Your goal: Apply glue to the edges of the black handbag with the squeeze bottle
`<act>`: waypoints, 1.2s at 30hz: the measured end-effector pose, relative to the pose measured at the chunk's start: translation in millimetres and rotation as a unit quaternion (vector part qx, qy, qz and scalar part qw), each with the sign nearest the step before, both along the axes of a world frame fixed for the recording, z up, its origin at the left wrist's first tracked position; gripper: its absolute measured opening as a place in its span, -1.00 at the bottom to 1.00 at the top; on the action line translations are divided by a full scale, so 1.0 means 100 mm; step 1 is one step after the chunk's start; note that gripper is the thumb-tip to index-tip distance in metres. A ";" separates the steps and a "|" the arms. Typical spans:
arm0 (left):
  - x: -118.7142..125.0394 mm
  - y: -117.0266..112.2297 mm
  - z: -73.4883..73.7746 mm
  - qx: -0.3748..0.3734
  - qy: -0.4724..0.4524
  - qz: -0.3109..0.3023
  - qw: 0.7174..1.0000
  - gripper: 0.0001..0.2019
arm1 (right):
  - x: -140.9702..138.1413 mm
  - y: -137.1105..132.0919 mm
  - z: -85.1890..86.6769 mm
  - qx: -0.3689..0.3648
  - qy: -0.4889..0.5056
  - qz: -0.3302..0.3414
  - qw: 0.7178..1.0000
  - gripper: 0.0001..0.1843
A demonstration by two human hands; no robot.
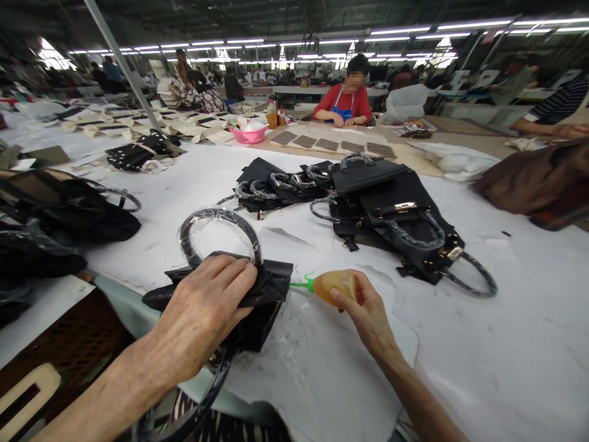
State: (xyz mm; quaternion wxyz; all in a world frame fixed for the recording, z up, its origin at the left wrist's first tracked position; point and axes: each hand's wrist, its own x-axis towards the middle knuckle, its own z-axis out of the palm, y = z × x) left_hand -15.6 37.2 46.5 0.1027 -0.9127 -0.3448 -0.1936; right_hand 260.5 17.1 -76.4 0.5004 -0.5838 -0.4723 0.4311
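A black handbag (257, 325) with plastic-wrapped loop handles lies at the near edge of the white table. My left hand (207, 307) is closed over its upper part, the fingertips pressing into the black material. One wrapped handle (185, 236) stands up behind that hand, and another hangs down toward my lap. In my right hand (365, 307) is a squeeze bottle (335, 286) of amber liquid, tilted sideways with fingers wrapped round it. Its thin green nozzle points left at the bag's right edge; whether the tip touches cannot be made out.
Black handbags (409, 212) are heaped farther back, with more dark bags (92, 212) at the left. A brown plastic crate (87, 331) sits below the table edge. A pink basin (248, 135) and a person in red (322, 107) are across the table.
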 end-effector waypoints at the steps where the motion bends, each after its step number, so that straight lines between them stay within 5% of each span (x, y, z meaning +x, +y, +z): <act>1: 0.00 0.00 0.00 -0.002 0.001 0.000 1.000 -0.85 | 0.00 0.00 0.00 -0.001 0.000 0.001 1.000 -0.46; 19: -0.02 -0.04 -0.03 0.014 -0.004 -0.024 1.000 -0.79 | -0.01 0.00 0.11 -0.054 0.000 0.025 0.998 -0.60; 36: -0.04 -0.06 -0.12 0.015 -0.010 -0.020 1.000 -0.71 | 0.05 -0.01 0.04 -0.059 0.050 0.005 0.997 -0.56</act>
